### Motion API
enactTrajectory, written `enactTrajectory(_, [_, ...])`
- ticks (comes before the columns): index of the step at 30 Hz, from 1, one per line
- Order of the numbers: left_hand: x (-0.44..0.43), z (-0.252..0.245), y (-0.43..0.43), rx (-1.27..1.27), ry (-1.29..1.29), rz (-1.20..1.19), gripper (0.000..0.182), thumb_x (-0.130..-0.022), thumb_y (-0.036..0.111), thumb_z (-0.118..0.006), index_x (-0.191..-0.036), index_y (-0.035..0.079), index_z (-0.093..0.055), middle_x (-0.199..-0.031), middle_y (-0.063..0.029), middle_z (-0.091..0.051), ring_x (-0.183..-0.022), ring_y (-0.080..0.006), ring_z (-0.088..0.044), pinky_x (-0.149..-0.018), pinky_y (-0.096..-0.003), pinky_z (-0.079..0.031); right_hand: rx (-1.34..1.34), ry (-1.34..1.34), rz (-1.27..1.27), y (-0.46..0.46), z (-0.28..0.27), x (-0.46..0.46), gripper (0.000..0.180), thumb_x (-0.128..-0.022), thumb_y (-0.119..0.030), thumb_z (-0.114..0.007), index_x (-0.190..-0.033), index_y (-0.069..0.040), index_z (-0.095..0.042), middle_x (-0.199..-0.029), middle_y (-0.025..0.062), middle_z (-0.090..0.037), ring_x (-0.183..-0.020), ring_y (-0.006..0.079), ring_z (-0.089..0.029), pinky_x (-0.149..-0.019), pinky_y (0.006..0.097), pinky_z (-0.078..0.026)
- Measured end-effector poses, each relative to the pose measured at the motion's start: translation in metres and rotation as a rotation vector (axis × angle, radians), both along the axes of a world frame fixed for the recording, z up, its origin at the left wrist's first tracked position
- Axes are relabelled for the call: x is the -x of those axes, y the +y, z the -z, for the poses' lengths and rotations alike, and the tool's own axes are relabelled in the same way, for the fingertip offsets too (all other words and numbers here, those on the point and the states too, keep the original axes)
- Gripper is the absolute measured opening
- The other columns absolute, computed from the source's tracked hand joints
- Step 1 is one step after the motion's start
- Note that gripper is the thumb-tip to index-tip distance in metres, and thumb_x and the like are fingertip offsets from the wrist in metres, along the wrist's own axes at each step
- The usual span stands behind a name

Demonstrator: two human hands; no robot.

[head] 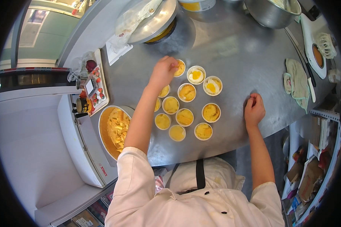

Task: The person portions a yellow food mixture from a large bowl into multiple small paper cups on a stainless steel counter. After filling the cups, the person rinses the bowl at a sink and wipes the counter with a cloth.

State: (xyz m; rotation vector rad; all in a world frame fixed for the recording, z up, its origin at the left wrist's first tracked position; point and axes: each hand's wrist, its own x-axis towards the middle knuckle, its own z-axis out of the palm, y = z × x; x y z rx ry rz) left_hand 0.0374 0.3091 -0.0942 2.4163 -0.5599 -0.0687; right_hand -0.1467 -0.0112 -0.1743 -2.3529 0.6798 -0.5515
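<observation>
My left hand [165,71] reaches over a white paper cup of yellow cake [180,68], its fingertips at the cup's edge; whether they pinch a piece of cake is unclear. Several more cups of cake stand below and to the right, such as one in the middle [187,92]. Two cups, one nearer the back [196,75] and one beside it [212,86], hold white cream with a yellow topping. My right hand [254,109] rests loosely curled on the steel table, right of the cups, with nothing visible in it. A large round bowl of cake pieces [118,127] is partly behind my left forearm.
A tray of strawberries [105,96] lies at the left. At the back are a piping bag [140,20] on a metal turntable and a steel mixing bowl [275,17]. To the right lie a folded cloth [297,81], knives [311,88] and a whisk head [326,45].
</observation>
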Motion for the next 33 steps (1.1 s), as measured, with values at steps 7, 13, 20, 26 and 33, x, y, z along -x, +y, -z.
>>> enactTrajectory(7, [-0.003,-0.018,0.015,-0.16,0.001,0.024,0.036,-0.069,0.005,-0.075,-0.103,0.007,-0.065,-0.095,-0.0069,-0.061,-0.095,-0.0267,-0.054,-0.082,-0.0358,-0.045,-0.008,-0.006,-0.001,0.0,0.0,0.0,0.01,-0.085,-0.015,-0.055,-0.09,-0.011,-0.063,-0.082,0.0046,-0.066,-0.061,0.0232,-0.062,-0.056,0.0354,-0.048])
enactTrajectory(13, [-0.007,-0.018,0.001,-0.345,-0.018,0.071,0.039,-0.066,0.011,-0.078,-0.103,0.007,-0.065,-0.095,-0.007,-0.061,-0.094,-0.0282,-0.054,-0.083,-0.038,-0.044,0.024,-0.005,-0.005,0.0,-0.001,-0.001,0.009,-0.085,-0.014,-0.056,-0.09,-0.01,-0.063,-0.081,0.0042,-0.066,-0.061,0.0228,-0.062,-0.056,0.0352,-0.048])
enactTrajectory(20, [-0.01,-0.014,0.004,-0.288,0.012,-0.03,0.033,-0.069,0.01,-0.076,-0.1,0.006,-0.066,-0.093,-0.0083,-0.062,-0.093,-0.0297,-0.055,-0.083,-0.0388,-0.045,0.015,0.008,0.005,-0.001,0.001,0.0,0.01,-0.085,-0.015,-0.055,-0.089,-0.01,-0.063,-0.08,0.0038,-0.066,-0.063,0.0224,-0.063,-0.057,0.0352,-0.049])
enactTrajectory(26, [-0.001,-0.003,0.015,-0.139,-0.032,-0.114,0.024,-0.072,0.006,-0.071,-0.095,0.006,-0.069,-0.094,-0.009,-0.064,-0.094,-0.0322,-0.056,-0.083,-0.0401,-0.046,0.048,0.014,-0.006,-0.001,0.004,-0.001,0.01,-0.085,-0.015,-0.055,-0.089,-0.01,-0.063,-0.08,0.0043,-0.065,-0.066,0.023,-0.063,-0.058,0.0359,-0.049])
enactTrajectory(33, [0.024,-0.012,0.006,-0.248,-0.231,-0.197,0.019,-0.077,0.003,-0.057,-0.091,0.008,-0.069,-0.097,-0.0103,-0.061,-0.096,-0.0331,-0.055,-0.083,-0.0401,-0.047,0.047,0.022,-0.03,-0.003,0.007,0.002,0.011,-0.086,-0.015,-0.055,-0.091,-0.01,-0.062,-0.082,0.0076,-0.065,-0.07,0.026,-0.063,-0.062,0.0372,-0.049])
